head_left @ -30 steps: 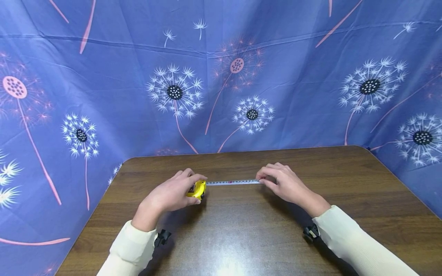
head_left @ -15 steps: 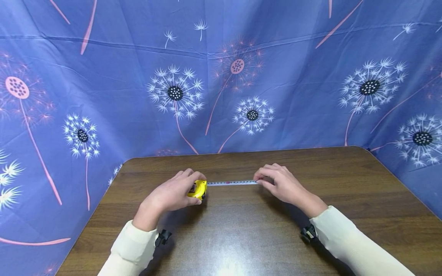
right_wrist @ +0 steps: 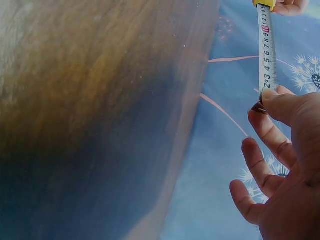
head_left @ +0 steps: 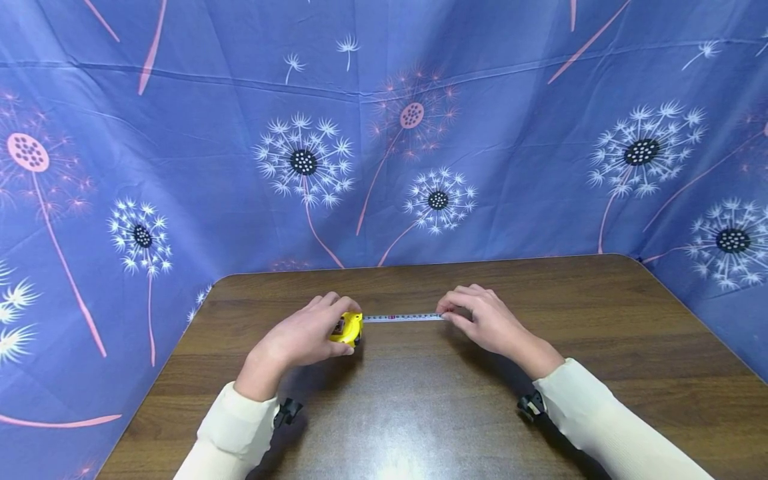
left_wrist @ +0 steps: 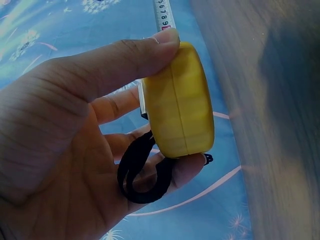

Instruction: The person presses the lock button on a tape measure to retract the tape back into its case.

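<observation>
My left hand grips a yellow tape measure above the table, thumb on one side and fingers around the other. In the left wrist view the yellow case shows its ribbed edge, and a black wrist strap loops below it. A short length of white blade runs straight from the case to my right hand. Between thumb and forefinger that hand pinches the blade's end; the metal end hook shows in the right wrist view. Its other fingers are loosely bent and touch nothing.
Both hands are over a brown wooden table. Behind it hangs a blue cloth with a dandelion pattern. A small black device sits at the left wrist, and another black device at the right.
My right hand has moved left towards the case, still pinching the blade end, and the exposed blade has become shorter. The left hand has shifted very slightly right with the tape measure.
</observation>
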Demonstrator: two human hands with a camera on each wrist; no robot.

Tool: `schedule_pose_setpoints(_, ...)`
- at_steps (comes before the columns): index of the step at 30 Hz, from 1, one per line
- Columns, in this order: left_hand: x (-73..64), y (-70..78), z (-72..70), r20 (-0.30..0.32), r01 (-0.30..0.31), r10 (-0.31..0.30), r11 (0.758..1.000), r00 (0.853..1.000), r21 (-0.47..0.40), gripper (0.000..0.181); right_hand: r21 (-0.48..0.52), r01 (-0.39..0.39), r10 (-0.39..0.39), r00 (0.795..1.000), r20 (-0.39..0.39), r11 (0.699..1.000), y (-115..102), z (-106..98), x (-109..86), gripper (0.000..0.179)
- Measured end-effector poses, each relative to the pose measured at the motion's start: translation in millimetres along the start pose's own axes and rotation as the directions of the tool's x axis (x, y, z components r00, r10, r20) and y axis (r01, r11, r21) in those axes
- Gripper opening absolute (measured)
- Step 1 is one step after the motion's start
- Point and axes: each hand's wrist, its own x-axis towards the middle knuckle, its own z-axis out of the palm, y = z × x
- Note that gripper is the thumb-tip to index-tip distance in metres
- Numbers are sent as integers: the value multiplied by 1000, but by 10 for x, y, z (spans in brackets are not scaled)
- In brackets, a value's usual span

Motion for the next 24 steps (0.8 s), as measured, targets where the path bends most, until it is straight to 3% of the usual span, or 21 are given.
schedule_pose_setpoints(11,23,30,1,-10,3,-3,1000,1000,1,56,13,-55,55,998,25,998,-51,21,4,16)
schedule_pose_setpoints(24,49,61,9,1,10,-10,1000,1000,-2,56,15,-34,34,999,-8,999,-67,52,12,20)
